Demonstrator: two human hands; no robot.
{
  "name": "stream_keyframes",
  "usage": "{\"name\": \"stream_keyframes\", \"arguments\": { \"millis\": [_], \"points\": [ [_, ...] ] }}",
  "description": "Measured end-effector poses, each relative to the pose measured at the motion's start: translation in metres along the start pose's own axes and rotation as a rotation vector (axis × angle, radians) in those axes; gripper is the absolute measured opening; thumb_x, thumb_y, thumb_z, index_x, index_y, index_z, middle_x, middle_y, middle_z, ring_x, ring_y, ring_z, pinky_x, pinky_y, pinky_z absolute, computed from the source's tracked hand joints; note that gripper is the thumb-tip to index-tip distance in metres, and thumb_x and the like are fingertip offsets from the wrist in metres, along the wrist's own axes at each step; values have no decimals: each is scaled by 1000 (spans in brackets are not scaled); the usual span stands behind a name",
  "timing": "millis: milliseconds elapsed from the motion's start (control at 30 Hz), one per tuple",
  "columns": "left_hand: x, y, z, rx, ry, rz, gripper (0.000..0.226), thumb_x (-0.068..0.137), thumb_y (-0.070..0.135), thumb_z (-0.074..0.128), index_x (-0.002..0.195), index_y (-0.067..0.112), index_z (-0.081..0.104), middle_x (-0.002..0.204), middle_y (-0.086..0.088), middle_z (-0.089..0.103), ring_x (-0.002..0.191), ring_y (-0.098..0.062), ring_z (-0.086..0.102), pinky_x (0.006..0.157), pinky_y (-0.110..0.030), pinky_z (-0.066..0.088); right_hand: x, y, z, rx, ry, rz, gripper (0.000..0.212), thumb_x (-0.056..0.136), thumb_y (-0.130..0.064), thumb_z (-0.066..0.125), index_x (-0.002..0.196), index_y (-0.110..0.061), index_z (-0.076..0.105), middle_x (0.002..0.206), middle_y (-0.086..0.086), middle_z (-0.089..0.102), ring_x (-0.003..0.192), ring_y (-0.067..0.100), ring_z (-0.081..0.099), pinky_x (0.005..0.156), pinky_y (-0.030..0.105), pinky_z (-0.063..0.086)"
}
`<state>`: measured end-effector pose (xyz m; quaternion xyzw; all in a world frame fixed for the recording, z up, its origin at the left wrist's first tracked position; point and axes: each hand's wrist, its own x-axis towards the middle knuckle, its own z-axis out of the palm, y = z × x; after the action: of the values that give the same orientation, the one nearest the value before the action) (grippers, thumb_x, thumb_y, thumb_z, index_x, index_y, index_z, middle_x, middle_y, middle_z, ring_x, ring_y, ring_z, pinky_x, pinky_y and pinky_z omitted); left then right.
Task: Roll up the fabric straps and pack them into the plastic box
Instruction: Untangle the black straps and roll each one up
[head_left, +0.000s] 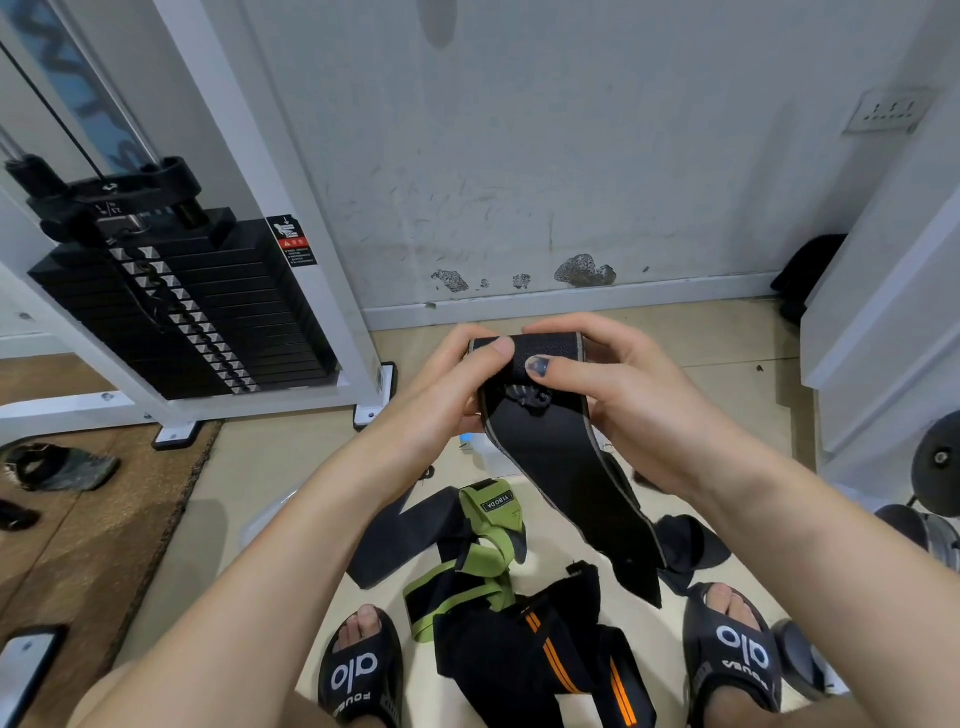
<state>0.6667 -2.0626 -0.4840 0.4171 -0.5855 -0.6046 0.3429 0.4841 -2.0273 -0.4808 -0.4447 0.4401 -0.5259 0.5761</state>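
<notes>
at frame centre i found my left hand (457, 374) and right hand (608, 384) pinching the black strap (545, 431), fingers curled round its started roll; tail hung loose. advised: even tension, edges aligned.

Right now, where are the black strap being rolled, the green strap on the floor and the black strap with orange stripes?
black strap being rolled (550, 457), head view, hanging tail.
green strap (485, 561), head view, middle band.
black strap with orange stripes (519, 660), head view, black cloth.
</notes>
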Motion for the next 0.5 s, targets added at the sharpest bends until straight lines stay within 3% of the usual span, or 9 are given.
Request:
{"name": "stream_keyframes", "arguments": {
  "millis": [100, 267, 433, 500],
  "points": [
    [-1, 1, 1, 14, 22, 31, 9, 103, 35, 57, 105, 31, 66, 101, 2, 73, 90, -16, 71, 83, -36, 54, 1, 1, -1, -3, -9, -12, 31, 90, 4, 69, 119, -5, 69, 118, 27, 69, 101, 31, 70, 89, 42, 56],
    [0, 4, -1, 5, 25, 113, 7, 99, 16, 63, 102, 23, 62, 87, 2, 67, 79, -14, 63, 72, -28, 47, 5, -1, -5, 7, -46, 48, 34, 86, 8, 69, 116, -8, 70, 109, 15, 73, 100, 23, 70, 88, 36, 53],
    [-3, 3, -3, 44, 10, 204, 18, 86, 18, 65, 102, 25, 63, 94, 0, 64, 87, -16, 61, 79, -31, 50, 2, 0, -3, -72, -79, 135, 17, 96, -22, 68, 112, -18, 73, 105, 5, 75, 98, 19, 72, 90, 36, 56],
    [-3, 3, -4, 50, 25, 226, 20, 85, 15, 66, 103, 23, 64, 95, -1, 63, 86, -15, 61, 77, -27, 51, 2, 1, -1, -65, -58, 100, 16, 97, -20, 67, 111, -15, 73, 103, 6, 75, 97, 19, 72, 87, 35, 56]
  ]
}}
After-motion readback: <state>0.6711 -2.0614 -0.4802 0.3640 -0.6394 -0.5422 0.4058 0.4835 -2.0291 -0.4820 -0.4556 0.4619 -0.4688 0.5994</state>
